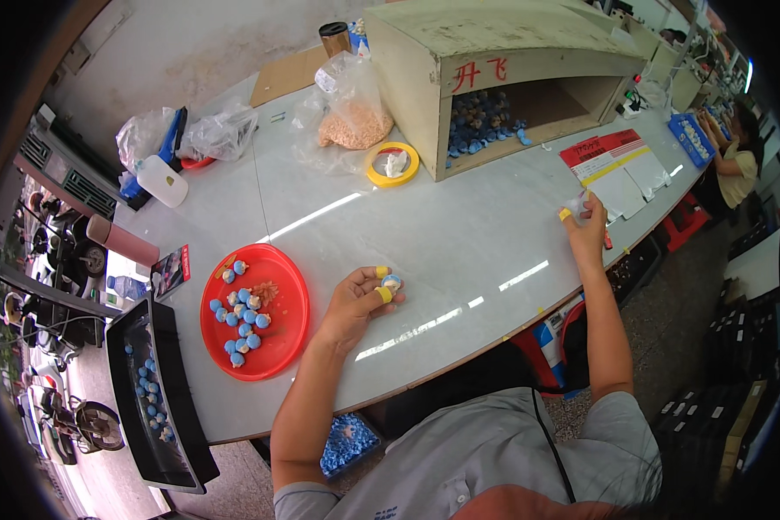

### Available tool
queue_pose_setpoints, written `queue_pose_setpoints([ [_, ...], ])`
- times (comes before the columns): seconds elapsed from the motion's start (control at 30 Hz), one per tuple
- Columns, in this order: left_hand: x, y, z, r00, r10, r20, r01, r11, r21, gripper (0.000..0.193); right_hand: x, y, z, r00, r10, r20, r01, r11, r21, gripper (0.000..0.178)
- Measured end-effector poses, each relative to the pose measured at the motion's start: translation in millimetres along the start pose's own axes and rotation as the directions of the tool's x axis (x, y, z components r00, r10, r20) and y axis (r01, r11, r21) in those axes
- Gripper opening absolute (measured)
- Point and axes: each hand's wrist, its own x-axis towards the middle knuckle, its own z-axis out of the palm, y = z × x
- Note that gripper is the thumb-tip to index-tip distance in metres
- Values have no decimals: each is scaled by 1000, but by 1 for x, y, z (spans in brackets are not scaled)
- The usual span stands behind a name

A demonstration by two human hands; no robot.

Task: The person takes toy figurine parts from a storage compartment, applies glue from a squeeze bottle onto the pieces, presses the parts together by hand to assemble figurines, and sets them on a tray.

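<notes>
The left hand (348, 307) pinches a small rounded blue-and-white piece (392, 282) between thumb and fingertip, over the glossy grey table (459, 238). Gripped so near the tips, with smooth-looking yellow finger wraps (384, 295) on them, it could slip free and roll toward the near edge. The right hand (589, 232), well apart, curls its thumb and forefinger about a small pale scrap (576, 204); whether they actually squeeze it, I cannot tell. A stray sweep of the left forearm could also knock the round red plastic plate (291, 305) near it, scattering the loose blue-and-white balls (262, 321) there.

The long black plastic tray (182, 399) by the table's left end holds more small blue pieces (152, 399). The cream-painted, open-fronted box (407, 104) has a heap of blue parts (481, 130) inside, and the clear plastic bag (348, 82) contains orange-pink granules (355, 128).
</notes>
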Motion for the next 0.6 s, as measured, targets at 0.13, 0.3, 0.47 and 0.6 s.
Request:
queue_pose_setpoints([
  [0.13,4,-5,-5,1000,-2,-13,2,1000,-16,33,-36,-30,-3,954,-192,-231,206,978,36,38],
  [0.3,1,-3,-4,1000,10,-15,-10,1000,-26,31,-26,-116,41,821,-561,106,522,813,260,16],
  [0.47,7,-5,-4,999,30,-16,-30,999,-32,30,39,-96,129,766,-595,241,628,773,-90,22],
  [0.6,7,-8,-6,1000,26,6,-25,997,-70,28,56,-100,147,855,-345,388,441,876,-193,17],
])
